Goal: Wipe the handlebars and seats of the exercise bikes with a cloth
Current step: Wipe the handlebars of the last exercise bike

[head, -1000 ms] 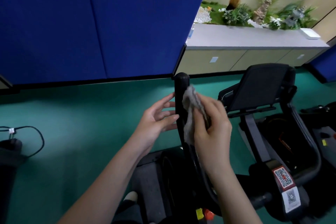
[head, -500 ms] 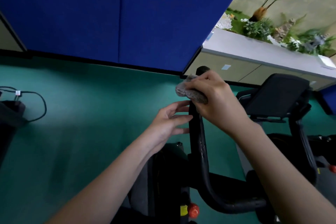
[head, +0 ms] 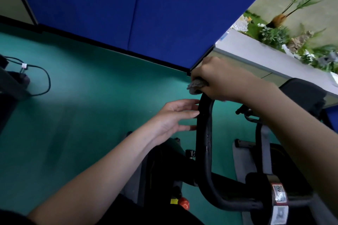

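Note:
A black curved handlebar (head: pixel 204 144) of an exercise bike rises in the middle of the head view. My right hand (head: pixel 219 80) grips a grey cloth (head: pixel 196 86) wrapped over the top end of the bar, hiding the tip. My left hand (head: pixel 173 118) is just left of the bar, lower down, fingers straight and spread, fingertips touching its side. A second bike's black seat or console (head: pixel 303 93) shows at the right, partly behind my right forearm.
A blue partition wall (head: pixel 128 9) stands ahead on the green floor (head: pixel 82 97). A grey-topped cabinet (head: pixel 256 51) with plants runs at the upper right. A black cable (head: pixel 43 82) loops at the left. A red knob (head: pixel 183 204) sits low on the bike frame.
My right hand slid the cloth up from the middle of the bar to its top end and now covers the tip. My left hand stayed beside the bar. The camera tilted.

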Demonstrator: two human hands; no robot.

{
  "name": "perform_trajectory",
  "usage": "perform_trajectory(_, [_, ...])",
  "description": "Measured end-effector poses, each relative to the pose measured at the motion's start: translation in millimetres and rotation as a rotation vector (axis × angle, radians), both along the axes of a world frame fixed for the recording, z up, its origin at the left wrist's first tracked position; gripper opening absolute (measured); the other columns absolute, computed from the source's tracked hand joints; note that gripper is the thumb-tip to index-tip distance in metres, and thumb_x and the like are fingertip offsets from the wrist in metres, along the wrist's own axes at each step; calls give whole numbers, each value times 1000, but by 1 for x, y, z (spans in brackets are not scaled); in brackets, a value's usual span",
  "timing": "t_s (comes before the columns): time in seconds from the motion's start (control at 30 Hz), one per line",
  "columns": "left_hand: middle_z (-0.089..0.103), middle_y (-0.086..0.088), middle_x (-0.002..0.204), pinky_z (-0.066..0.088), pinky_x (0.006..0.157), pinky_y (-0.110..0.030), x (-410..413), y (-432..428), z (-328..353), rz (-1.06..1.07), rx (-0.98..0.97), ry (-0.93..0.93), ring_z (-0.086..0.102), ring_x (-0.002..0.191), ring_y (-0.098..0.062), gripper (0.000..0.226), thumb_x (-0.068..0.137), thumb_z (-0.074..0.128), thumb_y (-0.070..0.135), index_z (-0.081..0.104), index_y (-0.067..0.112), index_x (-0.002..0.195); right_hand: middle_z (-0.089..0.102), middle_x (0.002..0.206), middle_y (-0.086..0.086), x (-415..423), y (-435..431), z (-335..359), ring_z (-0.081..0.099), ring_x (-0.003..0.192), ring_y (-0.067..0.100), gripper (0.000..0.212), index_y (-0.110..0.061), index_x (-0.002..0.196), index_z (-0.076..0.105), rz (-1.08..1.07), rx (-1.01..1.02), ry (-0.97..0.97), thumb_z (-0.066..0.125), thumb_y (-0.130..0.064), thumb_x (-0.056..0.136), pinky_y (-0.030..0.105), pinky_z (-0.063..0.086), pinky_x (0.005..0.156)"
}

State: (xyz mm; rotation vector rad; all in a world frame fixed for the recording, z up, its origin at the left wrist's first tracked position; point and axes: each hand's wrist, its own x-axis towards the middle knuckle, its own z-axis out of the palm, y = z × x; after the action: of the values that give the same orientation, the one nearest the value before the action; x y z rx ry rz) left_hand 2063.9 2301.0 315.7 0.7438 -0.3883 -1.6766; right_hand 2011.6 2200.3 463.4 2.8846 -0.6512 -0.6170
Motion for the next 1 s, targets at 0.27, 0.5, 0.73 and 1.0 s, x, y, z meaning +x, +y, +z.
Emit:
perform_trajectory(0.27, [65, -12, 117, 57, 80, -37, 0, 20, -10, -58, 56, 46, 64, 105, -22, 48, 74, 66, -3, 58, 3, 122, 62, 91, 10, -13, 20, -16, 58, 90, 26, 21, -15, 99, 67, 52, 143, 36, 56, -12, 82, 30, 41, 75])
perform_trajectory(0.5, [67, -10, 112, 54, 89, -41, -1, 17, -8, -107, 49, -19, 65, 102, -24, 47, 77, 64, -12, 60, 10, 119, 66, 93, 7, -54, 26, -21, 63, 90, 17, 31, -7, 98, 72, -122, 249, -645, 68, 9, 72, 15, 45, 81])
perform_trajectory(0.73, [65, -9, 115, 56, 84, -37, 5, 12, 3, -145, 15, -104, 65, 102, -18, 52, 79, 56, -19, 56, 9, 123, 65, 97, 9, -92, 65, -54, 63, 98, 19, 35, -7, 101, 72, -288, 403, -826, 67, 15, 73, 20, 46, 92])
perform_trajectory(1.0, [55, 1, 119, 48, 83, -15, 12, -1, 30, 162, -310, -953, 58, 102, -10, 50, 88, 57, -3, 47, 24, 129, 69, 95, 3, -94, 107, -73, 65, 83, 9, 26, -26, 100, 68, -884, 74, -1405, 65, -5, 86, 25, 51, 79])
